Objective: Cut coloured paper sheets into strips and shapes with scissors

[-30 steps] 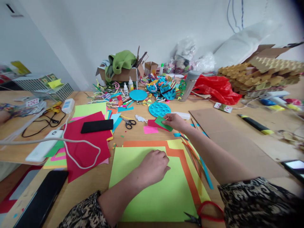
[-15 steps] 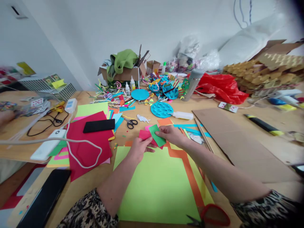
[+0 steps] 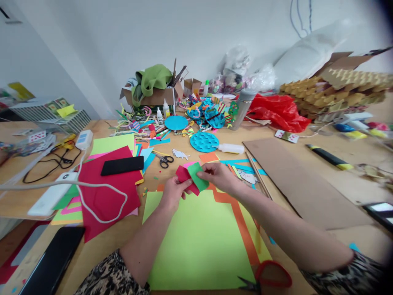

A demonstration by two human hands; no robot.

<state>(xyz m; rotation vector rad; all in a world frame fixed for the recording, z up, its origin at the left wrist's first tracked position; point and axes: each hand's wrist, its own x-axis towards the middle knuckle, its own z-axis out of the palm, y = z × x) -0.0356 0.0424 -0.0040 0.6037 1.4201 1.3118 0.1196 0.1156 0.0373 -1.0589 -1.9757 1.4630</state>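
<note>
My left hand [image 3: 173, 191] pinches a small red paper piece [image 3: 183, 175], with a bit of pink paper showing behind it. A small green paper piece [image 3: 199, 180] is pinched in my right hand [image 3: 218, 175] and overlaps the red one. Both hands are above the far edge of a large lime-green sheet [image 3: 196, 241]. Under that sheet's right side lie orange paper [image 3: 242, 229] and yellow paper. Red-handled scissors [image 3: 273, 274] rest at its near right corner.
Left: a red sheet [image 3: 110, 205] bearing a black case [image 3: 122, 165] and white cable, and a black phone [image 3: 53, 260]. Behind the hands: small scissors [image 3: 166, 161], a blue disc [image 3: 204, 141], a glue bottle [image 3: 231, 148]. Right: cardboard [image 3: 301, 180] and a cutter [image 3: 328, 157].
The whole view has shifted, so most things appear slightly further left. The red and green papers in my hands are turned a little differently, and less pink shows.
</note>
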